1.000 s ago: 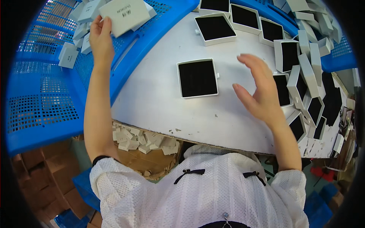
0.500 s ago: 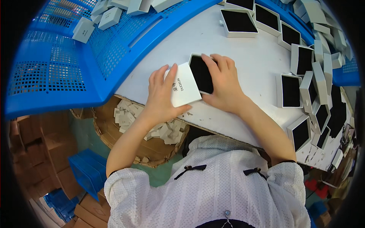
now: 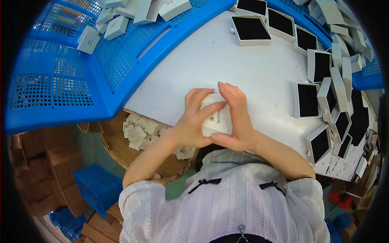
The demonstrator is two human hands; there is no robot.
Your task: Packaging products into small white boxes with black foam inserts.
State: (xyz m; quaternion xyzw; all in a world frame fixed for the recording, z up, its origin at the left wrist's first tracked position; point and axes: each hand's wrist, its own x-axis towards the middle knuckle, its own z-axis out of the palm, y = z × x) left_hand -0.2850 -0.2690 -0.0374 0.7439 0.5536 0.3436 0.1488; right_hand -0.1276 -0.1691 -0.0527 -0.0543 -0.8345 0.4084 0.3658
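Observation:
A small white box (image 3: pixel 215 117) with its lid on sits at the near edge of the white table (image 3: pixel 227 60). My left hand (image 3: pixel 193 121) wraps its left side, thumb across the lid. My right hand (image 3: pixel 237 119) presses against its right side, fingers pointing away from me. Both hands clasp the box between them.
Several open white boxes with black inserts (image 3: pixel 308 99) line the table's far and right sides. A blue perforated crate (image 3: pixel 85 60) on the left holds white lids (image 3: pixel 88 39). A cardboard box of small white pieces (image 3: pixel 142 131) stands below the table edge.
My left hand fetched a white lid from the blue crate and brought it over the open box with the black insert. The lid is now on, and both hands clasp the box.

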